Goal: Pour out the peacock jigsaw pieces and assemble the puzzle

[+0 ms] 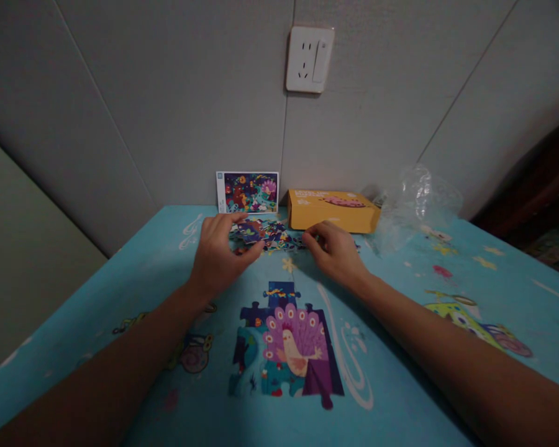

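A heap of loose jigsaw puzzle pieces point(272, 233) lies near the wall, between my two hands. My left hand point(221, 254) is at the heap's left side, thumb and fingers apart around the pieces there. On the right, my right hand point(333, 248) has its thumb and forefinger pinched together at the heap's edge; what is between the fingertips is hidden. Closer to me, a joined section of the puzzle point(289, 347) lies flat, showing a pink-purple peacock with one blue piece sticking out at its top.
A picture card point(249, 191) leans upright against the wall behind the heap. Beside it stands a yellow box point(333, 211), with a crumpled clear plastic bag point(414, 202) to its right. The blue cartoon-print tablecloth point(168, 410) lies underneath. A socket point(310, 59) is on the wall.
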### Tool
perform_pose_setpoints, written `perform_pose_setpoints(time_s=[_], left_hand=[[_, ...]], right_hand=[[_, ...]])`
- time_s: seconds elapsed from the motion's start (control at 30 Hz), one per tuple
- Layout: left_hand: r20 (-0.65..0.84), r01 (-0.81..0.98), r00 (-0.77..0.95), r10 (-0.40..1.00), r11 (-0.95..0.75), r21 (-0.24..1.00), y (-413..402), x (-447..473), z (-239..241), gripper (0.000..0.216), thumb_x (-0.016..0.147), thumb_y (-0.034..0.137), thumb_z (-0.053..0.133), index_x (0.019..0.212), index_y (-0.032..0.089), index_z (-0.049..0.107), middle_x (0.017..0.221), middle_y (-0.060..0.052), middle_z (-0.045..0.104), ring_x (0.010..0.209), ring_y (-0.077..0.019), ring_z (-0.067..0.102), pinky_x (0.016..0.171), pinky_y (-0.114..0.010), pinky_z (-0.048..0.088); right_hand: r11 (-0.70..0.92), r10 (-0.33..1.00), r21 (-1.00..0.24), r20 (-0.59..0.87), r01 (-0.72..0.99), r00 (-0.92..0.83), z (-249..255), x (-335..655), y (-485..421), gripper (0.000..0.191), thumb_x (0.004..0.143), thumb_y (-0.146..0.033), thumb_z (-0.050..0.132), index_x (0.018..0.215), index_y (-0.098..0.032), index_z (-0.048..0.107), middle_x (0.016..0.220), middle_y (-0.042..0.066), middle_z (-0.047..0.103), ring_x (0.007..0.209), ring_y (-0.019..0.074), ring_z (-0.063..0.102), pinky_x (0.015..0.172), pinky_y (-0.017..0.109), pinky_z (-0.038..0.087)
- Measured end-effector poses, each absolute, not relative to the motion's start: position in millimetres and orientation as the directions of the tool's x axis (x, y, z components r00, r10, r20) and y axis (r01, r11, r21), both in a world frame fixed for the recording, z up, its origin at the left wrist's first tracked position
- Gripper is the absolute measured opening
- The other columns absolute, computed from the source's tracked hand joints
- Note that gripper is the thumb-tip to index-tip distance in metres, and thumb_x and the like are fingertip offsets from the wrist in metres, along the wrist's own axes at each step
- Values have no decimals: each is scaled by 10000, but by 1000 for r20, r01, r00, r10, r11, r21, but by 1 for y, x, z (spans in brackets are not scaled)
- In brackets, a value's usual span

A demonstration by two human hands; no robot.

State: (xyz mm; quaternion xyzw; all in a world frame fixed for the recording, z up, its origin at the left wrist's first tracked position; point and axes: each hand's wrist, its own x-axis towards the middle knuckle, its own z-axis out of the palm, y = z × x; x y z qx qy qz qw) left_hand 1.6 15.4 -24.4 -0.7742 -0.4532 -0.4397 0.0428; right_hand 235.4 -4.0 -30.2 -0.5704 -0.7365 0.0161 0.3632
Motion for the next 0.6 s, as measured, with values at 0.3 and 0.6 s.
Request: perform_pose_setpoints(time_s=[0.3, 0.6], left_hand=[[648, 453, 570, 504, -852, 264, 9, 4, -23, 475, 775, 388, 699, 1190, 217, 543, 1157, -61, 644, 1085, -233, 545, 970, -399, 416], [612, 481, 567, 551, -825, 297, 11, 4, -25, 490, 777, 396, 693, 1218, 240, 547, 1181, -59, 643, 1102, -246, 534, 969, -425, 414]], right_hand=[[535, 842, -581, 430, 614, -326, -31, 220, -15, 280, 958, -340, 424, 825, -168, 601, 724, 8, 613, 649, 126, 510, 620, 252, 350], [468, 883, -778, 405, 419, -236, -41, 212, -11, 245, 913, -380, 485, 806, -174, 564, 696, -9, 569, 637, 115, 497, 607, 243, 379]])
